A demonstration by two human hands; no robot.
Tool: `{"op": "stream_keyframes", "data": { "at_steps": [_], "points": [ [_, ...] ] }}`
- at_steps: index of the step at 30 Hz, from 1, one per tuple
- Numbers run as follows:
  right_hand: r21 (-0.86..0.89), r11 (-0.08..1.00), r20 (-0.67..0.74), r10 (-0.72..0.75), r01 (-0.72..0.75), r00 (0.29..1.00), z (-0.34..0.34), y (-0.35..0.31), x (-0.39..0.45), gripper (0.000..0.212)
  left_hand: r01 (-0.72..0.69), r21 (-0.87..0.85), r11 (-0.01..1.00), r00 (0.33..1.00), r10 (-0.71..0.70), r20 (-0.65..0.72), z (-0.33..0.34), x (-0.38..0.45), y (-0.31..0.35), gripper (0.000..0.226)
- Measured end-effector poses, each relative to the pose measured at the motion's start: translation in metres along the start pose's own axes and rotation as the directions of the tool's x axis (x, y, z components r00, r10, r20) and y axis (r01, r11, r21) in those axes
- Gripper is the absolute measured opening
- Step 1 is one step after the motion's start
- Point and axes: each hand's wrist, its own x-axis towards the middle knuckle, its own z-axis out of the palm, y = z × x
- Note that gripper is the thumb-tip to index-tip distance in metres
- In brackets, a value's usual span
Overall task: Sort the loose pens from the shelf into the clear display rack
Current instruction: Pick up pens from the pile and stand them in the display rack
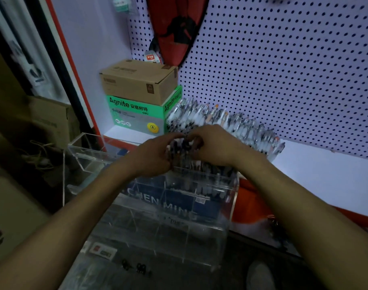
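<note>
A heap of loose pens [220, 120] with clear and white barrels lies on the white shelf [325, 176] against the pegboard. The clear display rack [178, 218], a tiered acrylic case with compartments, stands in front of the shelf below my hands. Some pens [210, 170] stand in its top right compartment. My left hand [151, 155] and my right hand [214, 145] meet above the rack's top tier, and both grip a dark bundle of pens [182, 147] between them. The fingers hide most of the bundle.
A green Agnite box [135, 116] with a brown carton [139, 80] on top stands at the shelf's left end. A white pegboard [283, 70] backs the shelf, with a red bag [176, 28] hanging on it. A second clear acrylic case [84, 151] sits left of the rack. Cardboard boxes [47, 122] fill the far left.
</note>
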Motion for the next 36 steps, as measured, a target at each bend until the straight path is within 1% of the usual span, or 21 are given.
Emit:
{"op": "stream_keyframes", "data": {
  "at_steps": [2,4,6,8,9,11,12,14,16,18,21,23,25,28,30,31,33,36],
  "points": [
    [0.056,0.998,-0.046,0.008,-0.006,0.999,0.001,-0.007,-0.001,0.039,-0.012,-0.014,1.0,0.999,0.011,-0.047,-0.003,-0.003,-0.007,0.061],
    [0.081,0.997,-0.04,0.018,-0.015,0.999,0.002,-0.009,-0.004,0.041,-0.039,0.019,0.999,0.997,0.04,-0.061,0.0,-0.007,-0.01,0.064],
    [0.099,0.994,-0.038,0.047,-0.043,0.998,0.001,-0.005,-0.01,0.042,-0.076,0.001,0.997,0.992,0.076,-0.098,0.006,-0.013,-0.008,0.068],
    [0.093,0.993,-0.067,0.074,-0.068,0.995,-0.001,0.003,-0.018,0.033,-0.126,-0.031,0.992,0.981,0.12,-0.153,0.008,-0.016,-0.003,0.071],
    [0.085,0.994,-0.078,0.072,-0.065,0.994,-0.001,0.007,-0.021,0.024,-0.168,0.006,0.986,0.97,0.167,-0.176,0.008,-0.015,-0.001,0.073],
    [0.069,0.997,-0.085,0.044,-0.038,0.995,-0.001,0.014,-0.027,0.012,-0.238,0.161,0.958,0.948,0.265,-0.176,0.012,-0.008,0.006,0.07],
    [0.069,0.997,-0.086,0.028,-0.023,0.996,0.0,0.016,-0.029,0.011,-0.254,0.261,0.931,0.94,0.301,-0.162,0.015,-0.004,0.01,0.064],
    [0.076,0.997,-0.092,0.011,-0.004,0.996,0.002,0.019,-0.029,0.016,-0.229,0.409,0.883,0.938,0.313,-0.15,0.022,0.003,0.015,0.051],
    [0.088,0.996,-0.1,0.01,-0.001,0.995,0.003,0.023,-0.029,0.021,-0.193,0.452,0.871,0.938,0.298,-0.175,0.026,0.006,0.016,0.034],
    [0.099,0.995,-0.112,-0.011,0.022,0.994,0.005,0.027,-0.03,0.025,-0.179,0.443,0.879,0.939,0.287,-0.191,0.027,0.008,0.016,0.023],
    [0.123,0.99,-0.139,-0.054,0.071,0.989,0.008,0.035,-0.034,0.029,-0.198,0.43,0.881,0.94,0.296,-0.173,0.027,0.011,0.017,0.02],
    [0.181,0.98,-0.155,-0.059,0.087,0.986,0.007,0.04,-0.037,0.032,-0.222,0.411,0.884,0.943,0.302,-0.142,0.025,0.013,0.018,0.02],
    [0.262,0.961,-0.16,-0.042,0.083,0.986,0.006,0.046,-0.036,0.033,-0.223,0.343,0.913,0.946,0.287,-0.149,0.021,0.015,0.017,0.017],
    [0.338,0.938,-0.216,0.001,0.073,0.976,0.0,0.061,-0.033,0.026,-0.177,0.174,0.969,0.941,0.219,-0.259,0.013,0.019,0.021,0.007],
    [0.306,0.951,-0.274,0.033,0.054,0.961,-0.005,0.075,-0.031,0.022,-0.182,0.144,0.973,0.92,0.22,-0.324,0.01,0.027,0.026,0.006],
    [0.28,0.959,-0.292,0.047,0.038,0.955,-0.007,0.082,-0.031,0.02,-0.193,0.133,0.972,0.914,0.228,-0.337,0.01,0.032,0.029,0.006],
    [0.253,0.967,-0.321,0.076,0.008,0.944,-0.01,0.097,-0.033,0.017,-0.22,0.137,0.966,0.915,0.253,-0.315,0.012,0.045,0.038,0.006],
    [0.232,0.971,-0.354,0.146,-0.065,0.924,-0.008,0.119,-0.034,0.016,-0.24,0.204,0.949,0.933,0.284,-0.22,0.016,0.076,0.049,0.007]
  ]
}}
